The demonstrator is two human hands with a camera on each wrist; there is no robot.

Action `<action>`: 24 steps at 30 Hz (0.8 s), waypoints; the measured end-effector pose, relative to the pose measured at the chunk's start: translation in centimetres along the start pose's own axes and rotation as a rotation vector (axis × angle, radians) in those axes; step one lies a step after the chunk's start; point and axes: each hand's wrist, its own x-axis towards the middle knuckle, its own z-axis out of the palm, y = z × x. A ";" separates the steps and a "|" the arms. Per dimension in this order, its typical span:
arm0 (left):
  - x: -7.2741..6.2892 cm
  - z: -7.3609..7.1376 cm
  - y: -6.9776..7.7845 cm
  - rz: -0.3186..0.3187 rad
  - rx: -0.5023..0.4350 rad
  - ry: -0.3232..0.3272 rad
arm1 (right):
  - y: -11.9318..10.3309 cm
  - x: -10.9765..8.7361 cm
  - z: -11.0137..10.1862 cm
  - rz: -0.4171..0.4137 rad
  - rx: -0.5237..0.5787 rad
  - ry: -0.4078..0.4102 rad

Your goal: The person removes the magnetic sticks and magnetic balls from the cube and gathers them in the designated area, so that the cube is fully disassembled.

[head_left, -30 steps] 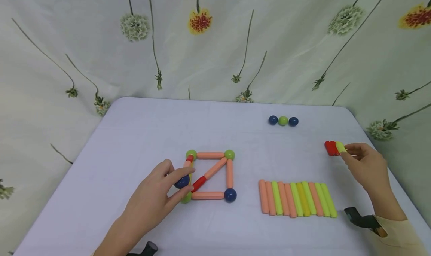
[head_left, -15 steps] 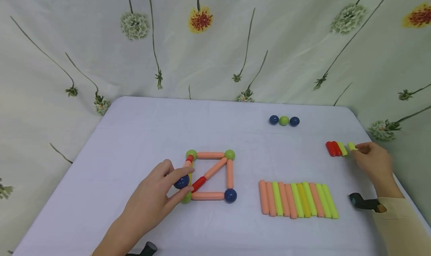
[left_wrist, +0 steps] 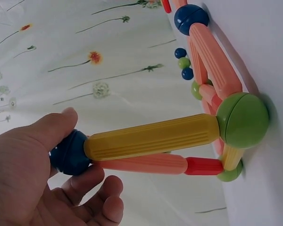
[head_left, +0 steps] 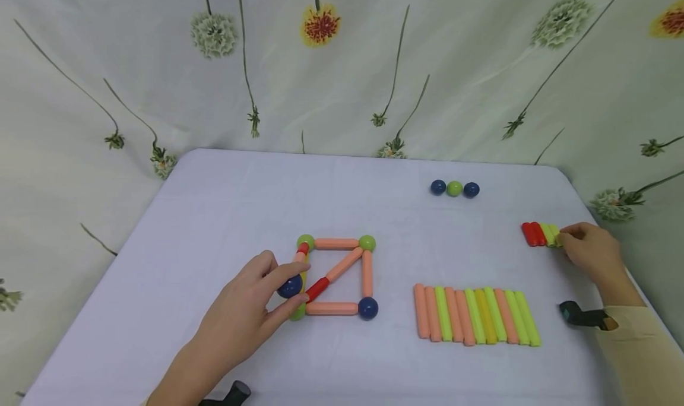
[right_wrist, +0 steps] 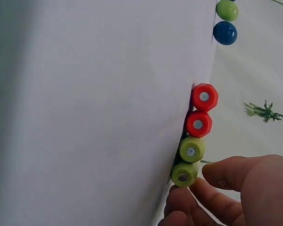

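My left hand (head_left: 243, 320) pinches a dark blue ball (left_wrist: 71, 153) between thumb and fingers. From that ball a yellow magnetic rod (left_wrist: 153, 136) leads to a green ball (left_wrist: 245, 120) on the table, and a pink-and-red pair of rods leads to another green ball (left_wrist: 231, 173). The base is a four-sided frame of pink rods (head_left: 332, 308), crossed by a diagonal. On the far right, my right hand (head_left: 595, 254) pinches a short light green magnetic rod (right_wrist: 184, 175). It lies against another light green rod (right_wrist: 192, 149), beside two red rods (right_wrist: 198, 124).
A row of long pink, green and yellow rods (head_left: 475, 315) lies right of the frame. Farther back sit two blue balls and a green ball (head_left: 454, 189) in line. A flowered cloth (head_left: 342, 67) hangs behind the white table (head_left: 224, 198).
My right hand set one light green rod beside the red ones, drew right with a second, then brought it back against the first. My left hand stays on the blue ball.
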 end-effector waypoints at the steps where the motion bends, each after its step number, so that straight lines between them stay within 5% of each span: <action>1: 0.0 0.0 0.0 -0.012 -0.002 -0.010 | 0.0 0.0 -0.1 0.003 -0.001 0.000; 7: 0.1 0.0 -0.1 -0.055 -0.035 -0.038 | -0.8 -0.9 -0.4 -0.042 -0.016 0.040; 14: 0.3 -0.1 -0.3 -0.099 -0.097 -0.084 | -5.2 -3.9 0.1 -0.287 -0.060 0.176; 24: 0.4 0.5 -1.4 -0.129 -0.279 -0.116 | -12.9 -9.9 1.9 -0.619 -0.050 0.209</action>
